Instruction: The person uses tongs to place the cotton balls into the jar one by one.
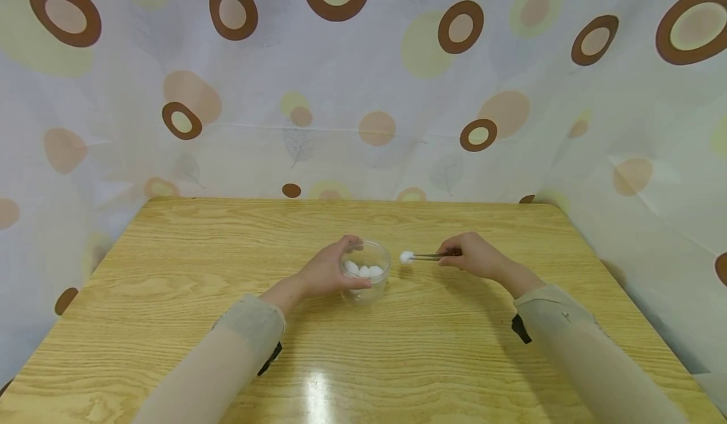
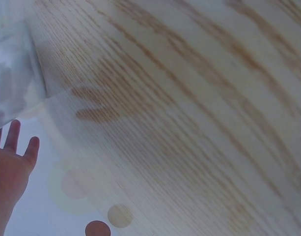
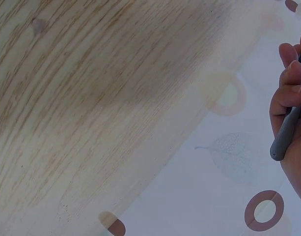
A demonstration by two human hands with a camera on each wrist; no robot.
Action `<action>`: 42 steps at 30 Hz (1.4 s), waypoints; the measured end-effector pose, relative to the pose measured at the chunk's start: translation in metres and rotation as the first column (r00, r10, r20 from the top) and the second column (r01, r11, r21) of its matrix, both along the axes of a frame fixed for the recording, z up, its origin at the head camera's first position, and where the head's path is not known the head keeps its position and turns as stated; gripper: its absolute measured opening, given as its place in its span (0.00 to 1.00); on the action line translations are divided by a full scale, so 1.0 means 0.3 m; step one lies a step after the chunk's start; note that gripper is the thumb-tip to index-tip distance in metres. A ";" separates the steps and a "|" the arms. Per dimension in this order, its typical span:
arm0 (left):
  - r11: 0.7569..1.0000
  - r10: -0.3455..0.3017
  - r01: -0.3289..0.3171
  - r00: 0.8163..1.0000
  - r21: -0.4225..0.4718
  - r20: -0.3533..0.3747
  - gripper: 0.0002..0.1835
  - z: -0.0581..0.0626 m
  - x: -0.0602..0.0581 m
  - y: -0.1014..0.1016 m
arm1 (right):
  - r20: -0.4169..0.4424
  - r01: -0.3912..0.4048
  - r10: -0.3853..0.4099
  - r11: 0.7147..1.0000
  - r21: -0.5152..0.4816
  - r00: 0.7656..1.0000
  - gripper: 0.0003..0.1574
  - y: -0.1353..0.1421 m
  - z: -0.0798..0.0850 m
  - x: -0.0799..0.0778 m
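My left hand (image 1: pixel 327 269) grips a clear round plastic jar (image 1: pixel 366 294) by its side, thumb near the front rim and fingers round the back. Several white cotton balls (image 1: pixel 364 271) lie inside it. To the right, my right hand (image 1: pixel 472 255) pinches a pair of metal tweezers (image 1: pixel 427 257), whose tips hold one white cotton ball (image 1: pixel 406 257) just beside the jar. In the left wrist view the jar (image 2: pixel 15 73) shows at the left edge above my fingers. The dark rounded end of the tweezers (image 3: pixel 284 140) sticks out of my hand in the right wrist view.
A wood-grain table (image 1: pixel 227 235) lies under both hands. Behind it and along its sides hangs a pale curtain (image 1: pixel 341 64) with brown and beige ovals. Light glares off the tabletop near the front.
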State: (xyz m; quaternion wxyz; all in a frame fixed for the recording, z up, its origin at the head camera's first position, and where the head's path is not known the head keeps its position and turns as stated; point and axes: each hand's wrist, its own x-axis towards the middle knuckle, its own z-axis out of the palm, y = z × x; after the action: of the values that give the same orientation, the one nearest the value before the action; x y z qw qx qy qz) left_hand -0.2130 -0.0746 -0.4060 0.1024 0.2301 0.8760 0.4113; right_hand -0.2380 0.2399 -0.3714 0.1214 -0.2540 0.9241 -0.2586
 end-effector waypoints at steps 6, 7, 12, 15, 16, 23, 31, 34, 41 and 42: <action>1.000 -0.001 0.001 1.000 0.002 -0.010 0.43 -0.003 -0.002 0.001 | 0.001 0.004 -0.004 1.000 -0.006 1.000 0.11 0.002 0.002 0.003; 1.000 -0.001 0.001 1.000 0.001 -0.011 0.43 -0.003 -0.003 0.001 | 0.000 0.003 -0.003 1.000 -0.006 1.000 0.11 0.002 0.003 0.003; 1.000 0.002 -0.002 1.000 -0.001 -0.010 0.43 -0.004 -0.003 0.000 | -0.013 0.000 -0.001 1.000 -0.004 1.000 0.12 0.003 0.013 0.002; 1.000 0.001 -0.001 1.000 0.000 -0.012 0.42 -0.004 -0.003 -0.001 | -0.014 0.000 0.000 1.000 -0.003 1.000 0.12 0.002 0.021 0.002; 1.000 0.001 -0.001 1.000 0.000 -0.012 0.42 -0.004 -0.002 -0.001 | -0.013 -0.001 0.001 1.000 -0.004 1.000 0.11 0.001 0.024 0.003; 1.000 -0.003 0.003 1.000 -0.001 -0.011 0.43 -0.006 -0.004 -0.003 | -0.015 0.001 -0.001 1.000 -0.009 1.000 0.10 -0.006 0.044 0.009; 1.000 0.003 -0.003 1.000 -0.008 -0.012 0.43 -0.006 -0.005 -0.001 | -0.015 0.002 -0.002 1.000 0.005 1.000 0.11 -0.010 0.063 0.014; 1.000 0.002 -0.003 1.000 -0.009 -0.011 0.43 -0.006 -0.004 -0.001 | -0.019 0.001 -0.001 1.000 0.007 1.000 0.11 -0.012 0.069 0.015; 1.000 0.010 -0.011 1.000 -0.009 -0.012 0.43 -0.006 -0.004 0.000 | -0.042 -0.005 0.005 1.000 0.001 0.999 0.07 -0.017 0.078 0.008; 1.000 0.010 -0.010 1.000 -0.008 -0.009 0.43 -0.007 -0.004 -0.001 | -0.044 -0.007 0.007 1.000 -0.001 0.999 0.07 -0.018 0.081 0.009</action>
State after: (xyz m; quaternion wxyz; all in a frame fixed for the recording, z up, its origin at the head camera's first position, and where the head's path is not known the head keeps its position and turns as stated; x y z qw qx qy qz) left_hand -0.2143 -0.0748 -0.4080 0.0970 0.2271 0.8793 0.4073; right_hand -0.2354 0.2345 -0.3471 0.1017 -0.2630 0.9255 -0.2529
